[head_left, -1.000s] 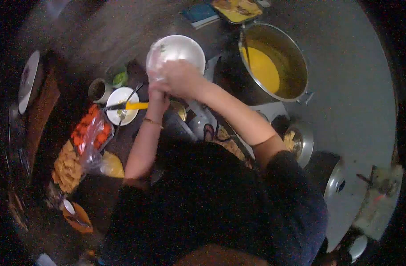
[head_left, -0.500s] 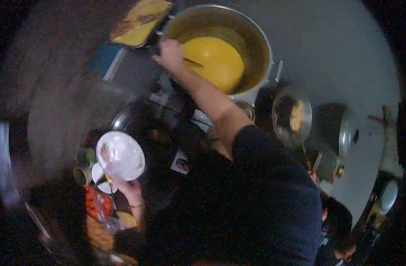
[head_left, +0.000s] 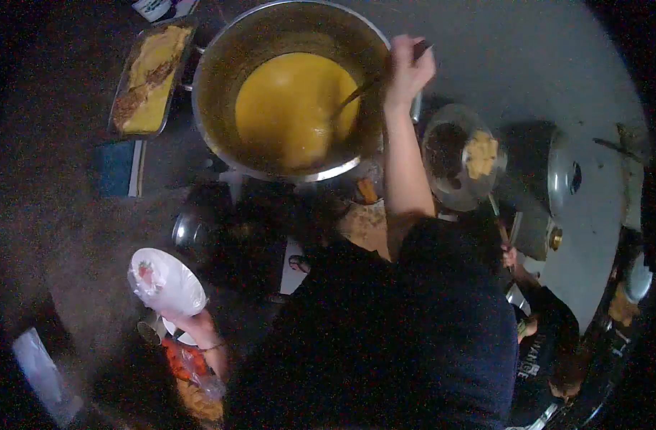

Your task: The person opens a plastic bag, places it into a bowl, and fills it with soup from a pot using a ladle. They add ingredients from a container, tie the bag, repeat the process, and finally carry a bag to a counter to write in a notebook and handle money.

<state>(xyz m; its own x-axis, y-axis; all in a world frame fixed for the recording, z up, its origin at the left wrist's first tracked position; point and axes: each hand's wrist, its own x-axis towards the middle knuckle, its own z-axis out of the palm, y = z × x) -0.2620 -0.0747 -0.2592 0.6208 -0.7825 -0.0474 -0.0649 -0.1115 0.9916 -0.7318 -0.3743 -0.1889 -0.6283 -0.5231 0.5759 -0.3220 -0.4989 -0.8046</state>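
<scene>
A large metal pot (head_left: 206, 107) holds a yellow liquid (head_left: 271, 107). Above its right rim, my right hand (head_left: 410, 72) is closed around the handle of a long-handled ladle or spoon (head_left: 358, 92). The dipped end is under the liquid, so its shape is hidden. Down at the left, my left hand (head_left: 195, 324) grips a white bowl (head_left: 172, 283) from below. Thin clear plastic seems to cover the bowl, with a reddish patch showing near its upper left. The bowl is tilted and well apart from the pot.
A tray (head_left: 152, 79) of yellow and brown food lies left of the pot, above a blue book-like object (head_left: 116, 168). Right of the pot is a pan (head_left: 443, 179) with pale yellow pieces. Red food in plastic (head_left: 184, 358) lies below my left hand. A co-worker (head_left: 550, 330) is at lower right.
My right hand has swung from the pot's left side to its right rim with the utensil. My left hand and the bowl sit lower and farther left; the whole view has shifted too.
</scene>
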